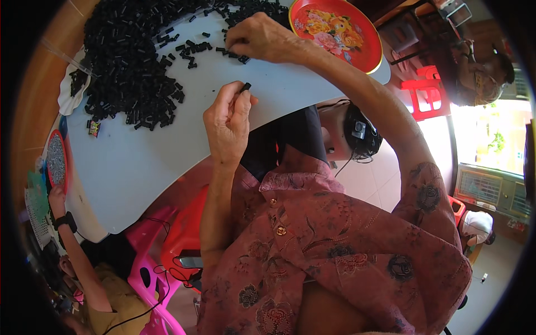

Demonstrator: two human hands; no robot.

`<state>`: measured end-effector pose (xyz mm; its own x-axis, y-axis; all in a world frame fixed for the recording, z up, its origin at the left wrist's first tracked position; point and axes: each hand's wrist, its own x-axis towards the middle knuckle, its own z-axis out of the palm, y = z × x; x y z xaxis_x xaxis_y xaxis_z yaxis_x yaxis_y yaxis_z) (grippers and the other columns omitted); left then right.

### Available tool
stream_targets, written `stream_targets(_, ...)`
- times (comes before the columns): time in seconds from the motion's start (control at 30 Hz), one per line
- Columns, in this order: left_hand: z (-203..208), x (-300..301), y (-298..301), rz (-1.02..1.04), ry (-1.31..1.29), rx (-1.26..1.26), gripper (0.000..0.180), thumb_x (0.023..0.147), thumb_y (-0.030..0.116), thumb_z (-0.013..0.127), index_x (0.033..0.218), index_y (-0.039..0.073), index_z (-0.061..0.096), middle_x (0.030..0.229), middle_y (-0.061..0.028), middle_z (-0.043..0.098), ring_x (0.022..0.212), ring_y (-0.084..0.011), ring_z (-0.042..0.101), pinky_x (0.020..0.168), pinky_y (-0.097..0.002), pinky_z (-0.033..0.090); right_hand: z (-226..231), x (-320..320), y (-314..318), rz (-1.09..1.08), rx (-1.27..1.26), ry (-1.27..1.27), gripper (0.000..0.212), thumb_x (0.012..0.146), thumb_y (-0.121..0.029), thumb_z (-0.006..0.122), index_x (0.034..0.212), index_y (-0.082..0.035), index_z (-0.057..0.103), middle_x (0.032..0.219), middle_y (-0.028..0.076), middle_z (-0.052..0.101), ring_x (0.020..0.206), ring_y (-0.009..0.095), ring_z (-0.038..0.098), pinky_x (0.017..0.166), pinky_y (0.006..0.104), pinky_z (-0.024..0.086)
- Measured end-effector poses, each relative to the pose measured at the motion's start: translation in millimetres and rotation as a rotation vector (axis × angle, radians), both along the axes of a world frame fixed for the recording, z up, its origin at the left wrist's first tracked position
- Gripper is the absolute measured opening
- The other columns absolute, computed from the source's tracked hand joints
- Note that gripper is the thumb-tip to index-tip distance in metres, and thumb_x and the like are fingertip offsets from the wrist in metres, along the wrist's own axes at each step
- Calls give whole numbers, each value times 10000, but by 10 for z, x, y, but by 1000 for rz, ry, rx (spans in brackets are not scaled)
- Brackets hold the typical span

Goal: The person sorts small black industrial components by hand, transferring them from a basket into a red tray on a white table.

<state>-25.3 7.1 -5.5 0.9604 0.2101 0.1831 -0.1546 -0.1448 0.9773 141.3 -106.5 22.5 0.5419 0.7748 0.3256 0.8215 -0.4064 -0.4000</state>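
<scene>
Between the thumb and fingers of my left hand [229, 117] is a small black plastic piece [245, 87], held up above the table's near edge. My right hand [262, 40] reaches to the small black parts [195, 47] scattered on the white table [151, 167]. Its fingers are curled downward at these parts, and the fingertips are partly hidden, so I cannot make out what lies in them. A large heap of the same short black parts [120, 67] covers the far left of the table.
A red round tray [365, 56] with a flower print lies right of my right hand. At the left edge, another person's hand [57, 201] touches a red dish [67, 162] of small grey metal pieces. Pink [146, 273] and red [187, 223] plastic stools stand below the table.
</scene>
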Motion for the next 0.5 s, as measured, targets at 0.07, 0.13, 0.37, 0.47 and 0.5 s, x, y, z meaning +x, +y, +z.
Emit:
stream_targets(0.07, 3, 15, -21, -8, -6, 1, 189, 909, 130, 562, 1009, -24, 605, 768, -54, 641, 717, -107, 579, 669, -236, 460, 5, 65, -103, -54, 66, 31, 124, 767, -92, 647, 867, -26, 677, 753, 107, 674, 666, 218, 655, 653, 301, 524)
stream_targets(0.13, -5, 24, -28, 2, -21, 24, 193, 908, 135, 569, 1012, -24, 603, 769, -52, 638, 719, -106, 578, 660, -233, 457, -30, 127, -132, -81, 158, 18, 124, 755, -102, 628, 842, -38, 687, 740, 116, 671, 657, 249, 654, 657, 321, 527)
stream_targets(0.37, -15, 36, -34, 16, 0, 73, 194, 911, 131, 566, 1019, -27, 599, 767, -50, 631, 718, -103, 568, 665, -229, 453, 20, 109, -96, -6, 102, 19, 133, 778, -103, 659, 884, -26, 681, 784, 104, 681, 684, 204, 661, 651, 301, 527)
stream_targets(0.47, -48, 40, -50, 56, -105, 98, 125, 900, 67, 558, 985, -17, 593, 690, -35, 609, 581, -61, 492, 539, -210, 421, -3, 102, 56, 37, 121, -22, 132, 766, -92, 651, 877, -27, 683, 796, 109, 674, 699, 250, 653, 659, 336, 525)
stream_targets(0.5, -31, 38, -62, 51, -95, 96, 126, 900, 66, 558, 989, -16, 594, 692, -34, 609, 583, -60, 489, 539, -208, 417, 4, 87, 95, 31, 83, -47, 136, 766, -93, 645, 879, -27, 683, 800, 109, 670, 712, 271, 647, 665, 355, 525)
